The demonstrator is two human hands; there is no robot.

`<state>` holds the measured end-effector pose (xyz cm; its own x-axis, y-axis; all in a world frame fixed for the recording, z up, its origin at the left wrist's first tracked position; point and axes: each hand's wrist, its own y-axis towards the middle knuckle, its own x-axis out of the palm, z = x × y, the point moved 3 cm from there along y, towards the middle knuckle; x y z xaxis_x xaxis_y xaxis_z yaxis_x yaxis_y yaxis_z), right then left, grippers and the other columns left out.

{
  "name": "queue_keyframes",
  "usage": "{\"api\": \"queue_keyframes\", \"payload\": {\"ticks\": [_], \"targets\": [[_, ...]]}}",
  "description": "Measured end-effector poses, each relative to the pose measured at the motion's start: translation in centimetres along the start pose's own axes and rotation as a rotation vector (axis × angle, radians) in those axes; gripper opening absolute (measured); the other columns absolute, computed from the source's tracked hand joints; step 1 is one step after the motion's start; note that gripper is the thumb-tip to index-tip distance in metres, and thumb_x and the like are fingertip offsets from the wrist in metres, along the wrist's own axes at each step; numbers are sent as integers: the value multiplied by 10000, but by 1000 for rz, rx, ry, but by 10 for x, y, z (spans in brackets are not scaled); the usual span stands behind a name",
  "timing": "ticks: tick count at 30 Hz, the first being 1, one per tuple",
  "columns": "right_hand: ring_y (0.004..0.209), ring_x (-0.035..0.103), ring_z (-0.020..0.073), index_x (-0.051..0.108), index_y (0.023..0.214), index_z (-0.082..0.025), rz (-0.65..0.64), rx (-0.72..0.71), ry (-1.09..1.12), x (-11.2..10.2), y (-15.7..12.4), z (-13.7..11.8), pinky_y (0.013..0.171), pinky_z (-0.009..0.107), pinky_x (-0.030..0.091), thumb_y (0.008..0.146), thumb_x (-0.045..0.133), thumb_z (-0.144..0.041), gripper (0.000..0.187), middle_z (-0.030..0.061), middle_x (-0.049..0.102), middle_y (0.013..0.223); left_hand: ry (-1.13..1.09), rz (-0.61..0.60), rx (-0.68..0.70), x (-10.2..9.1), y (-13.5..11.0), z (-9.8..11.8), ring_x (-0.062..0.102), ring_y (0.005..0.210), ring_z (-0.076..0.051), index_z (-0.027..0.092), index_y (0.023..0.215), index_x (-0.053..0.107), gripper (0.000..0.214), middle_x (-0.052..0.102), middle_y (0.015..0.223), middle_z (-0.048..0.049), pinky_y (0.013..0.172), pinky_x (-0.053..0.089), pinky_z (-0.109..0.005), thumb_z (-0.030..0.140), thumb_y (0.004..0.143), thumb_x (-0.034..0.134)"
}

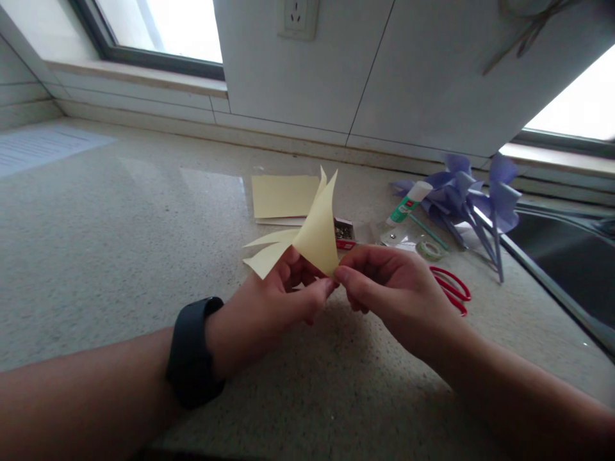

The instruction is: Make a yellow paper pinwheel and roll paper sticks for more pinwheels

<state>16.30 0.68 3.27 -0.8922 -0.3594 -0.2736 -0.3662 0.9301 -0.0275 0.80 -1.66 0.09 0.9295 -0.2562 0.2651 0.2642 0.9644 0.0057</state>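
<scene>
Pale yellow paper (314, 234), purple pinwheels (461, 195), red scissors (451, 289) (speckled grey counter (120, 243)), black watch (192, 349).

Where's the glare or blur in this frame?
Head view: left window and right window blown out white, sheen on the counter; left hand, right hand and paper dim but sharp; pinwheels slightly soft; wall lines tilt, wide-angle.

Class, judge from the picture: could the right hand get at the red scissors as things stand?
Probably yes: the red scissors lie right beside the right hand, nothing between. But its fingers pinch the yellow paper, so they aren't free.
</scene>
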Motion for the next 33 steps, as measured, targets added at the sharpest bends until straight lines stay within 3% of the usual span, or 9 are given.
{"api": "queue_keyframes", "payload": {"ticks": [4, 9, 21, 23, 25, 28, 30, 33], "targets": [[495, 479, 98, 657, 722, -206, -12, 29, 63, -1, 1, 0, 464, 235, 384, 823, 700, -369, 196, -29, 569, 577, -174, -28, -11, 0, -1, 0, 571, 724, -131, 170, 986, 645, 174, 596, 846, -14, 553, 499, -215, 329, 921, 617], [507, 493, 86, 654, 735, -198, -72, 23, 100, -1, -1, -1, 481, 219, 396, 850, 691, -341, 188, -37, 571, 599, -140, 52, -3, -3, 1, 0, 503, 602, -86, 143, 875, 636, 202, 571, 727, 14, 520, 443, -198, 339, 907, 675], [524, 504, 83, 626, 769, -185, -113, -25, 65, -1, 0, 1, 492, 214, 415, 900, 657, -344, 208, -38, 565, 615, -112, 58, 1, -2, 0, 2, 469, 556, -64, 151, 819, 620, 125, 593, 724, 23, 495, 376, -196, 249, 845, 692], [532, 522, 87, 627, 820, -190, -54, -163, -24, -5, 1, 0, 491, 213, 435, 916, 635, -304, 149, -38, 579, 635, -122, 60, -4, -2, 0, 2, 467, 552, -63, 152, 827, 617, 123, 586, 712, 26, 492, 372, -192, 249, 847, 689], [565, 550, 90, 629, 890, -196, 41, -434, -208, -11, 0, -4, 516, 216, 462, 904, 639, -220, 29, -29, 608, 693, -141, 60, -15, -2, 0, 0, 468, 547, -63, 152, 820, 614, 126, 579, 694, 28, 486, 368, -189, 249, 854, 687], [717, 624, 108, 632, 1012, -198, 55, -871, -514, -15, -6, -10, 624, 240, 510, 870, 650, -89, 180, 16, 666, 887, -173, 14, -30, -2, 1, -3, 464, 541, -63, 151, 788, 604, 148, 561, 667, 30, 481, 366, -186, 246, 869, 683], [823, 659, 130, 631, 1076, -198, 5, -1018, -635, -16, -9, -11, 674, 259, 520, 887, 639, -69, 228, 42, 680, 996, -182, -32, -28, -1, 1, -3, 458, 541, -61, 150, 775, 599, 159, 547, 656, 33, 486, 366, -184, 242, 871, 687], [840, 673, 138, 643, 1059, -194, 9, -1110, -756, -19, -12, -15, 665, 268, 501, 924, 617, -82, 178, 37, 693, 999, -170, -82, -20, 0, 0, -3, 444, 537, -64, 153, 780, 603, 152, 524, 641, 40, 487, 363, -186, 240, 878, 681]]}}
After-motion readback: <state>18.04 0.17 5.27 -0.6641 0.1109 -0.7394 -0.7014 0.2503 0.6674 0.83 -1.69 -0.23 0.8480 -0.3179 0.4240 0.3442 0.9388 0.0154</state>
